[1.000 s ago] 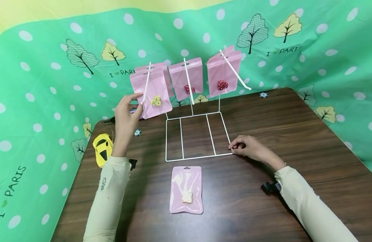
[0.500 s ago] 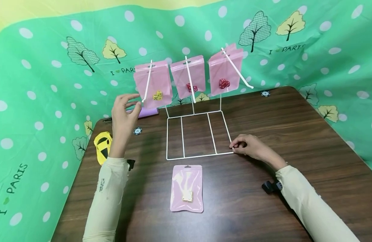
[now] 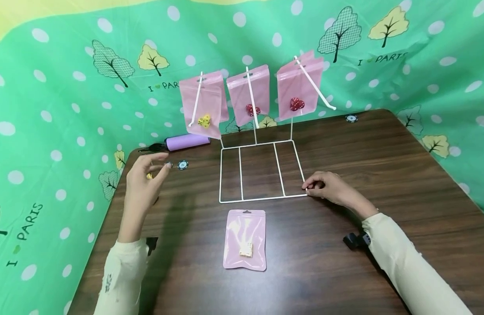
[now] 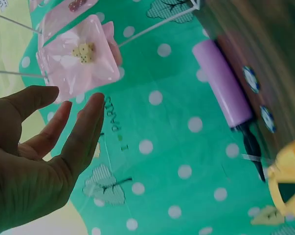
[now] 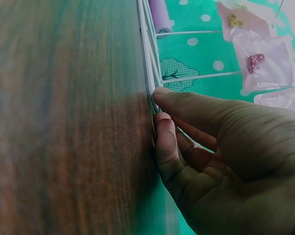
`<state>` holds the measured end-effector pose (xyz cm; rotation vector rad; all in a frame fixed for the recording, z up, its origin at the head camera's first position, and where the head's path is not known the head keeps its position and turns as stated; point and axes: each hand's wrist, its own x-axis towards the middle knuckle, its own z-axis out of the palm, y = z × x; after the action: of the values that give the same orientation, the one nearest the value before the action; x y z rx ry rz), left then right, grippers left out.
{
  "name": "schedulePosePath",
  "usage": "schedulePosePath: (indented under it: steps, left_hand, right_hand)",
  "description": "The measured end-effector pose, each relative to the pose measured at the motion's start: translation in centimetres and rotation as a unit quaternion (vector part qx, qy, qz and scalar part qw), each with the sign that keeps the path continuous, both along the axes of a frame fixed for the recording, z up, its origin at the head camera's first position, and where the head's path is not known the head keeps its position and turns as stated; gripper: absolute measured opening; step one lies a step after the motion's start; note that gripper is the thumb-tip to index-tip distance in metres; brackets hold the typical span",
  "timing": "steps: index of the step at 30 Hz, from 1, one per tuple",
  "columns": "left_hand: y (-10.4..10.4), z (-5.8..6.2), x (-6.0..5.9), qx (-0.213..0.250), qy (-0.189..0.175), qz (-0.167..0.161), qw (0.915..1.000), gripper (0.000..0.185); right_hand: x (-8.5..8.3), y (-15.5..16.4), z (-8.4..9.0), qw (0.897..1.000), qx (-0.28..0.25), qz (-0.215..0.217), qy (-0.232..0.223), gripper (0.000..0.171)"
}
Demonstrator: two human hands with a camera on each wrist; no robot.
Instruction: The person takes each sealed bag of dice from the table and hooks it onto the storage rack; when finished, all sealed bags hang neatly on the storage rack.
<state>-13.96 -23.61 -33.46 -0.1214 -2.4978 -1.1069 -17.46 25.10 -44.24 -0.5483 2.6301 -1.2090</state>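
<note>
left hand [image 3: 141,183]: in the air over the desk's [image 3: 384,175] left edge, fingers [image 4: 83,127] apart and relaxed, holding nothing.
right hand [image 3: 324,188]: fingers together, pinching the wire rack's [image 3: 261,170] front right base corner.
yellow-dice pouch [image 3: 202,105]: hangs on the rack's left hook, above the back edge.
loose pouch [image 3: 245,239]: flat on the desk, just before the rack base.
purple tube [image 3: 187,141]: back left corner.
</note>
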Motion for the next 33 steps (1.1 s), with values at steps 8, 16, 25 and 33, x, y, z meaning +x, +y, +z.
schedulePosePath:
  steps: [8,16,25,33]
  left_hand:
    - [0.0,-1.1,4.9,0.011,-0.061,-0.023,0.9978,0.033]
    - [3.2,-3.3,8.2,0.092,-0.121,-0.093,0.9841,0.037]
    - [5.7,-6.4,8.9,0.065,-0.149,-0.127,0.9785,0.035]
    - [6.9,-8.4,9.3,-0.004,-0.191,-0.171,0.9665,0.035]
  right_hand:
    - [-0.1,0.3,0.1,1.000,0.006,-0.004,-0.003,0.011]
    - [-0.1,0.4,0.2,1.000,0.005,0.000,0.005,0.010]
    - [0.0,0.0,0.0,1.000,0.009,-0.009,-0.009,0.011]
    - [-0.1,-0.1,-0.1,1.000,0.007,-0.008,-0.011,0.011]
